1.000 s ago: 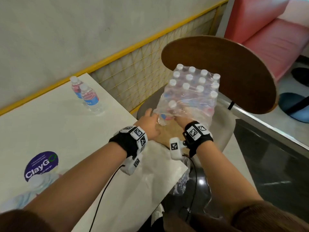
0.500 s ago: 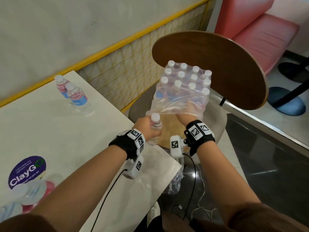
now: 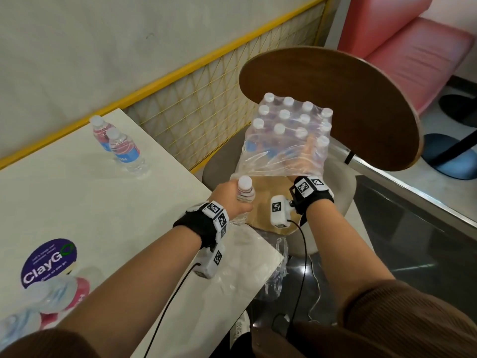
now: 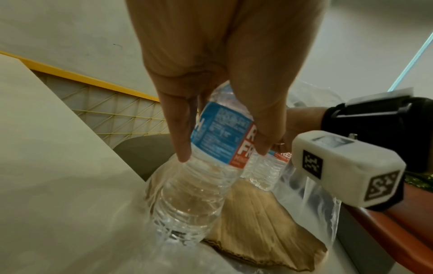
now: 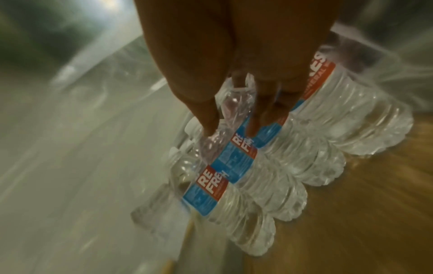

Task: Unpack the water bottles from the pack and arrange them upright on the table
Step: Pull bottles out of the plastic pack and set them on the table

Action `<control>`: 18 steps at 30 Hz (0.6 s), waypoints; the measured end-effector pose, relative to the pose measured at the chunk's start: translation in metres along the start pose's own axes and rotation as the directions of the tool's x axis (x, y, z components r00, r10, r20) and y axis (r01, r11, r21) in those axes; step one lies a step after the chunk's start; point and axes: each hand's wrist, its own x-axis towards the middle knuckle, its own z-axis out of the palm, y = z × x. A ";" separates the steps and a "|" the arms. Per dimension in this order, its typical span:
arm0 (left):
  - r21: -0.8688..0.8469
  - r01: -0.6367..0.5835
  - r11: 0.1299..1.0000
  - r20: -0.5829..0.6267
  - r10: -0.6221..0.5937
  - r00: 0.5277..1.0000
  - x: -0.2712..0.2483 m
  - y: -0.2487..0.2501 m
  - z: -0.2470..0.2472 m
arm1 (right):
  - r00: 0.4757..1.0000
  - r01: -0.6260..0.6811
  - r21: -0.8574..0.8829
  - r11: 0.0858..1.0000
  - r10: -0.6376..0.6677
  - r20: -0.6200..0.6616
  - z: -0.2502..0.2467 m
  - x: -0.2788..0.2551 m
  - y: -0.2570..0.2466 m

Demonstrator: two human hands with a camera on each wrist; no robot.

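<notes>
A shrink-wrapped pack of water bottles [image 3: 289,133] stands on a chair seat beside the white table [image 3: 77,202]. My left hand [image 3: 227,200] grips one bottle [image 3: 245,192] upright by its label, just off the table's near corner; thumb and fingers wrap the blue-red label [image 4: 218,137]. My right hand [image 3: 304,158] is inside the torn wrap. In the right wrist view its thumb and fingers [image 5: 230,128] close round the top of a bottle [image 5: 234,166] in the front row. Two bottles [image 3: 103,133] [image 3: 126,153] stand upright at the table's far edge.
The chair's brown round back [image 3: 348,99] rises behind the pack; cardboard [image 3: 265,187] lies under it. Torn plastic [image 3: 276,275] hangs off the table corner. More bottles [image 3: 51,293] show blurred at the near left by a purple sticker [image 3: 49,259]. A yellow mesh fence [image 3: 193,112] borders the table.
My left hand has drawn one bottle out of the pack's open front and lifted it toward the table corner. The right hand has stayed inside the wrap.
</notes>
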 end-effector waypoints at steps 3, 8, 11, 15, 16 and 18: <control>-0.002 -0.012 1.000 0.007 0.012 1.000 0.001 0.000 0.000 | 1.000 -0.006 -0.053 0.999 0.006 0.003 -0.008 0.002 0.002; -0.040 -0.007 0.999 -0.001 0.006 1.000 -0.001 -0.003 -0.002 | 0.999 0.017 0.002 1.000 -0.017 -0.038 0.009 -0.004 0.002; -0.029 -0.029 0.999 0.027 0.030 0.999 -0.004 -0.005 -0.007 | 0.997 0.001 0.368 0.930 0.027 -0.069 0.025 0.003 -0.002; 0.059 -0.031 0.998 0.080 0.026 0.996 -0.015 -0.015 -0.029 | 0.990 -0.125 0.774 0.620 0.130 0.056 0.026 0.006 -0.014; 0.077 -0.040 0.996 0.083 0.034 0.996 -0.019 -0.020 -0.035 | 0.992 -0.128 0.793 0.596 0.078 0.102 0.023 -0.002 -0.017; 0.120 -0.053 0.991 0.106 0.040 0.994 -0.030 -0.026 -0.049 | 0.997 0.041 0.843 0.536 -0.080 0.002 0.020 -0.021 -0.024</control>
